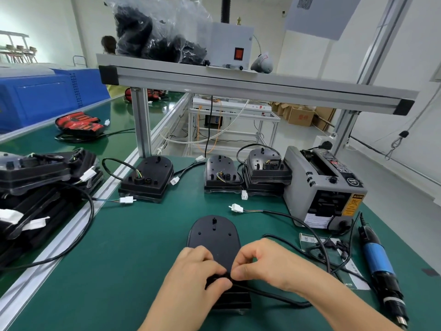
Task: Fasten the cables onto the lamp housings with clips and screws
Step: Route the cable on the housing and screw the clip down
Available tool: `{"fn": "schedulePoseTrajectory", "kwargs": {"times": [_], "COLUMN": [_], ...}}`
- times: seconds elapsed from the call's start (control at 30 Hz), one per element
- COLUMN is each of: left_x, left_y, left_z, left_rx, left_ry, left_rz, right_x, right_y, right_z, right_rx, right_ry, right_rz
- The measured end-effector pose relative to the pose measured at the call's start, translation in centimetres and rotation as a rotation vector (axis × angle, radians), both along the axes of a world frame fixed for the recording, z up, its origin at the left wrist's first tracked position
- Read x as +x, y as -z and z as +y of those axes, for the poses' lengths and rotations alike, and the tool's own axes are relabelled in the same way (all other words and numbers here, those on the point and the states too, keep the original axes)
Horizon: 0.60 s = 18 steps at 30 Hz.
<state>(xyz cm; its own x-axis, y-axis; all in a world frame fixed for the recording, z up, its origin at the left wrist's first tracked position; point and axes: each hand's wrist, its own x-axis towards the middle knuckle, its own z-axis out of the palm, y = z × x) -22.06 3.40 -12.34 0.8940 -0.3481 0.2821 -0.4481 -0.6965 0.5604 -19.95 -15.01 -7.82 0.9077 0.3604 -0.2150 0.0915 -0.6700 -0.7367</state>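
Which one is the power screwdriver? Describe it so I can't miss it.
Find the grey tape dispenser at the right of the green bench. Nearer the person, along the right edge, lies the screwdriver: a long barrel, blue in the middle, black at the ends, the only blue thing on it.

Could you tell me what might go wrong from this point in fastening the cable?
1. The left hand and right hand both pinch the cable at the near end of the lamp housing. Nothing visibly pins the housing, so it may slide.
2. The cable loops over the clear packet of small black parts; tugging it could scatter them.
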Motion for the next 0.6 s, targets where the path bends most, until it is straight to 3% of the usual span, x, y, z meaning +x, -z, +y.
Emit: {"fn": "schedulePoseTrajectory", "kwargs": {"times": [0.6], "left_x": [-0.4], "left_y": [0.2], "left_z": [-0.7], "left_rx": [-0.256], "left_ry": [-0.071], "left_rz": [0.209], "right_x": [-1.4], "right_y": [1.2], "right_z": [0.2], "right_rx": [-0.025], "right_ry": [0.101], "right_rz": [-0.157]}}
